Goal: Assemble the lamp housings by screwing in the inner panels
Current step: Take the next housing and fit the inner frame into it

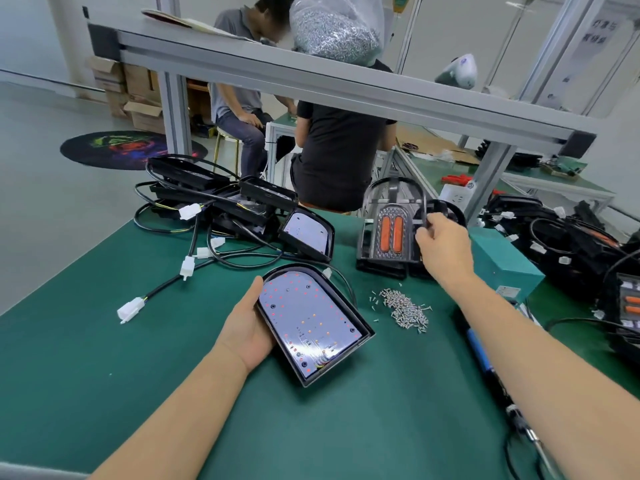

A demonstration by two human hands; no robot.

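Note:
A black arch-shaped lamp housing (313,325) with a white LED board inside lies tilted on the green mat, and my left hand (247,323) grips its left edge. Farther back, my right hand (441,247) pinches the right rim of an inner panel (391,230) that has two orange reflector strips and stands upright on a stack of similar panels. A loose heap of small silver screws (405,308) lies between the housing and my right forearm. An electric screwdriver (485,365) with a blue grip lies on the mat under my right arm.
Several wired housings (221,199) with white connectors are piled at the back left. A teal box (502,261) stands right of the panel stack, and more lamp parts (581,240) are heaped at the far right. Two people sit beyond the table, behind an aluminium frame (311,74).

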